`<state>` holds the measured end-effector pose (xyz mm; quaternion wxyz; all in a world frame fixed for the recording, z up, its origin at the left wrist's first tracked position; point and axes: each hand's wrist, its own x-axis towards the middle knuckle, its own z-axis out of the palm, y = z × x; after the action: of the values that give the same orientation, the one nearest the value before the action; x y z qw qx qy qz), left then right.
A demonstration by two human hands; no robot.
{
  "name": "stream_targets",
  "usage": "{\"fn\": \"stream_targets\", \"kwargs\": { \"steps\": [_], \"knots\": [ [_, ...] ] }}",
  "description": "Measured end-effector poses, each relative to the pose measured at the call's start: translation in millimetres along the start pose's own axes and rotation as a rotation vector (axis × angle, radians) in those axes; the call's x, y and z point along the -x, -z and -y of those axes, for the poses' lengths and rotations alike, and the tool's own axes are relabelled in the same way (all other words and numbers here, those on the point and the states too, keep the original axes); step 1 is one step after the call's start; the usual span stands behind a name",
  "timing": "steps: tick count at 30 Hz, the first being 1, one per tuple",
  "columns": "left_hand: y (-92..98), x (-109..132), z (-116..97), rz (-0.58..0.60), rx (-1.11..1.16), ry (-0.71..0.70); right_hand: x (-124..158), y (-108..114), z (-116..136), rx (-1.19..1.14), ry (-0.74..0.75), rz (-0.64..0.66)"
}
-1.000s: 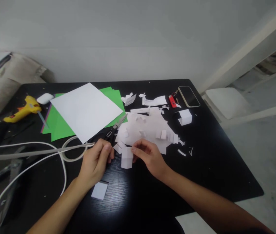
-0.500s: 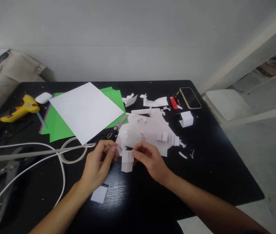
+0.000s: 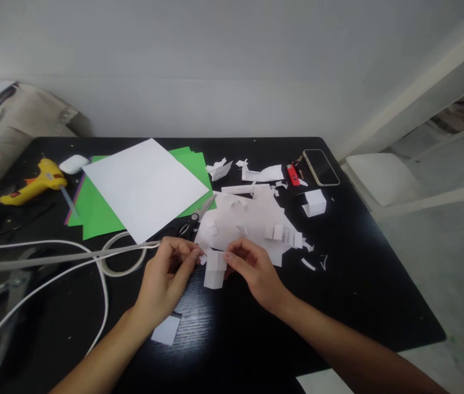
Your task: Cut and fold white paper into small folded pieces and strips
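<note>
Between my hands is a small white folded paper piece (image 3: 214,273), bent into a boxy shape with a flap. My right hand (image 3: 252,271) pinches its right edge between thumb and fingers. My left hand (image 3: 171,271) is closed in a pinch just to its left, beside a tiny white bit of paper; what those fingertips hold, if anything, is too small to tell. Behind the hands lies a cut white paper sheet (image 3: 252,219) with small folded pieces on it. Open scissors (image 3: 194,218) rest at its left edge.
At left are a yellow glue gun (image 3: 45,180), a white cable (image 3: 106,295), a tape roll (image 3: 111,268) and a white sheet (image 3: 145,189) over green paper (image 3: 100,219). A phone (image 3: 321,167), red lighter (image 3: 293,175) and folded paper box (image 3: 315,203) lie at right.
The folded paper piece has tilted slightly in my right hand. My left fingertips have shifted a little to the right, nearer to it.
</note>
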<state>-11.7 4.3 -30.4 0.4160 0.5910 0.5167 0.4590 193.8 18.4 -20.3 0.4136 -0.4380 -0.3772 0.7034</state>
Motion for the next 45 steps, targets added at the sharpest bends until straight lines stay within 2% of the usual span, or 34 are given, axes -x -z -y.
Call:
{"fn": "stream_targets", "kwargs": {
  "steps": [2,7,9,16,20,24,29,34,45],
  "knots": [
    [-1.6,-0.6,-2.1,0.001,0.029,0.010,-0.5,0.0,-0.4,-0.005,0.006,0.001],
    [1.3,-3.3,-10.6,0.231,-0.081,0.030,-0.7,-0.7,0.1,-0.018,0.013,0.002],
    [2.3,-3.7,-11.5,0.271,-0.110,0.019,-0.5,-0.9,0.4,-0.019,0.020,-0.003],
    [1.6,-2.2,-8.3,0.265,-0.177,-0.007,3.2,-1.1,-2.0,0.001,0.041,-0.003],
    [0.4,-1.5,-9.7,0.290,-0.247,-0.070,5.9,-0.9,-4.0,0.119,0.115,0.018],
    [-2.0,-0.3,-11.8,0.279,-0.271,-0.129,5.6,-0.7,-3.8,0.197,0.121,0.008],
    [-6.4,2.6,-7.6,0.237,-0.220,-0.093,3.5,-1.9,-2.8,0.168,0.109,-0.061],
    [-6.9,3.1,-2.6,0.159,-0.209,-0.060,4.0,-2.1,-4.2,0.137,0.125,-0.052],
    [-5.0,1.9,-4.9,0.210,-0.187,-0.072,4.9,-3.7,-3.1,0.166,0.102,-0.050]
  ]
}}
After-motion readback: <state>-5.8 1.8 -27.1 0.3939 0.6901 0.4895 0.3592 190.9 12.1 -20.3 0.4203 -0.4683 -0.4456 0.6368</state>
